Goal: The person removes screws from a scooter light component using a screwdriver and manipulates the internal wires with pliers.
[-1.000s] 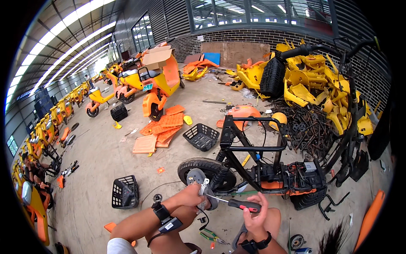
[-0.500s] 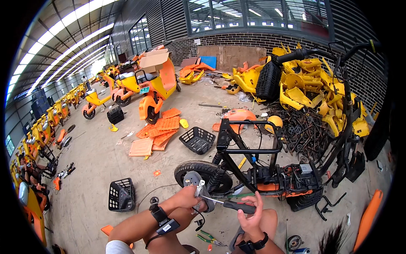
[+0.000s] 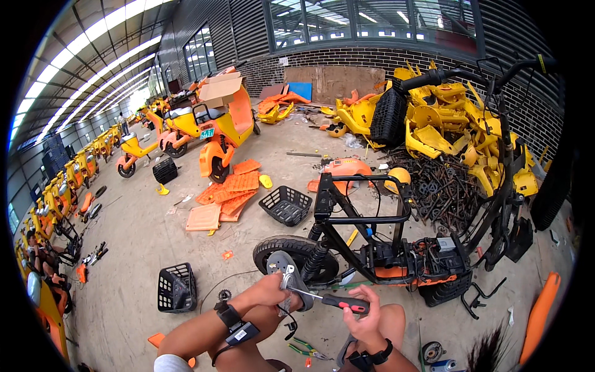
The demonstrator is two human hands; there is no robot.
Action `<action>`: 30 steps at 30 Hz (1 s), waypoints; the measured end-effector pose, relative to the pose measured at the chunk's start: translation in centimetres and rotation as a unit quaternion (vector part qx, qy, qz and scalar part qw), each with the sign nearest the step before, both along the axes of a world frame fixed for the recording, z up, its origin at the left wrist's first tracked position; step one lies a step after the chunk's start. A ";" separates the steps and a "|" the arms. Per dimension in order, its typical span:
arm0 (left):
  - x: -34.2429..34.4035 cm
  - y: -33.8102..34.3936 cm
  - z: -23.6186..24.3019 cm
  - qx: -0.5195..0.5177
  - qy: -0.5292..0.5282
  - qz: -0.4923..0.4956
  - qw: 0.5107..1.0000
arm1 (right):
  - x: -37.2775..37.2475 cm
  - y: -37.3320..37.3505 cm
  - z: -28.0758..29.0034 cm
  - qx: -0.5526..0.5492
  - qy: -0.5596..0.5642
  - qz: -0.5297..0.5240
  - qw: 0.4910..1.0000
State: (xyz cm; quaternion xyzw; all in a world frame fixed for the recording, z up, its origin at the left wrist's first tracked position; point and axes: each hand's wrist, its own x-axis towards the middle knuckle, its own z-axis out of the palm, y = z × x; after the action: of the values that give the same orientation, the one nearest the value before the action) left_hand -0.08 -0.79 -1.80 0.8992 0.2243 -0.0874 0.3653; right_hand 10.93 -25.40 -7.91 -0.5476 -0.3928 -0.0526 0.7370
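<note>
My left hand [image 3: 268,290] is closed on a small silvery metal part [image 3: 287,280], held above my grey shoe. A black cable [image 3: 291,323] hangs below that hand. In my right hand [image 3: 367,317] is the black and red handle of a screwdriver [image 3: 338,302], gripped near its end by the thumb and fingers. Its shaft points left, with the tip at the metal part; the exact contact is too small to make out. Just beyond my hands stands a stripped black scooter frame [image 3: 365,221] with its rear wheel [image 3: 263,251].
Green-handled pliers [image 3: 310,350] lie on the floor between my legs. Black baskets [image 3: 176,287] stand to the left and ahead. Orange panels [image 3: 232,189] lie farther off. Yellow shells [image 3: 437,133] and dark metal parts [image 3: 443,192] are heaped at right. An orange strip [image 3: 540,316] lies far right.
My right hand's fingers have gone from spread along the screwdriver handle to curled around it. The handle has turned, showing its red side. My left hand stays at the metal part.
</note>
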 end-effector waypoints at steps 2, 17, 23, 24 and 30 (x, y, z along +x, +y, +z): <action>0.1 0.0 0.3 -0.010 0.006 0.003 1.000 | 0.2 0.0 -0.7 -0.013 -0.016 0.014 1.000; 1.0 -1.3 0.9 -0.019 -0.009 -0.007 1.000 | 1.0 -1.5 -0.5 -0.058 0.013 -0.016 0.998; 0.7 -1.1 1.7 -0.020 0.013 0.026 0.999 | 0.8 -0.9 -0.9 -0.052 -0.067 0.007 0.996; 0.5 -1.1 1.9 -0.054 0.009 0.042 0.998 | 0.5 -0.8 -0.7 -0.047 -0.044 0.014 0.998; 0.6 -1.1 0.9 -0.049 -0.036 0.037 0.997 | 0.6 -0.9 -1.5 -0.058 0.094 0.010 0.994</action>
State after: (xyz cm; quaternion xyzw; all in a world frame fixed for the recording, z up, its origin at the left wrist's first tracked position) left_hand 0.50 -1.92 -0.91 0.8739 0.2398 -0.0524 0.4196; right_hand 11.53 -26.35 -9.40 -0.5881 -0.3298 0.0295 0.7379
